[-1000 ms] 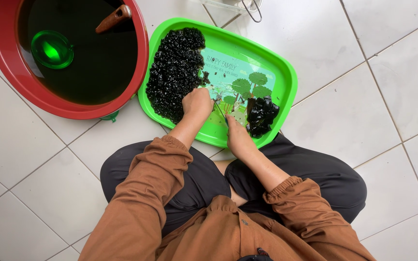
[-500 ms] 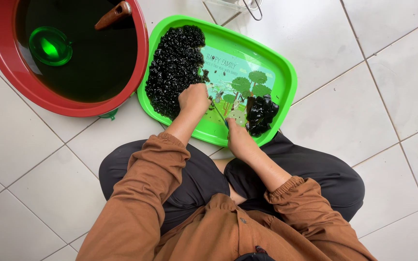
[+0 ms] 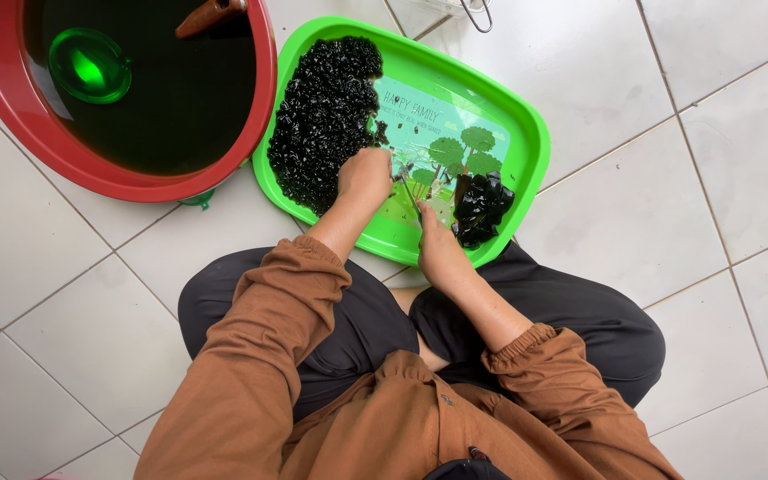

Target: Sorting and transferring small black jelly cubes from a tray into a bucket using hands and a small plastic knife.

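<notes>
Shifted a little toward the tray's far edge since the earlier frame, the left hand (image 3: pixel 364 175), knuckles now pressed against the near side of the heap of small black jelly pieces (image 3: pixel 324 116). Shifted only slightly as well, the right hand (image 3: pixel 438 246), at the near edge of the green tray (image 3: pixel 526 120). Suggested small, repeated strokes at one spot rather than any change of place.

Curled, the left hand, fingers tucked under, apparently pinning something small on the tray's printed middle; what exactly lay beneath, not possible to tell. Closed, the right hand, around a thin blade-like tool (image 3: pixel 410 196), its tip pointing between the two hands toward the left fingers. Handle hidden inside the grip.

Filled the tray's left side from far corner to near edge, the heap of cut pieces. Lay at the near right corner, just beside the right hand, a smaller clump of larger black jelly chunks (image 3: pixel 481 207), glossy and uncut. Bare between the two piles, the printed tree picture.

Stood on the white tiled floor (image 3: pixel 668 107) touching the tray's left rim, a red basin (image 3: pixel 42 147) of dark liquid, with a green scoop (image 3: pixel 89 68) sunk in it and a brown wooden handle (image 3: pixel 208 15) resting at the far rim. Crossed under the tray's near edge, dark trousers; brown sleeves on both arms.
</notes>
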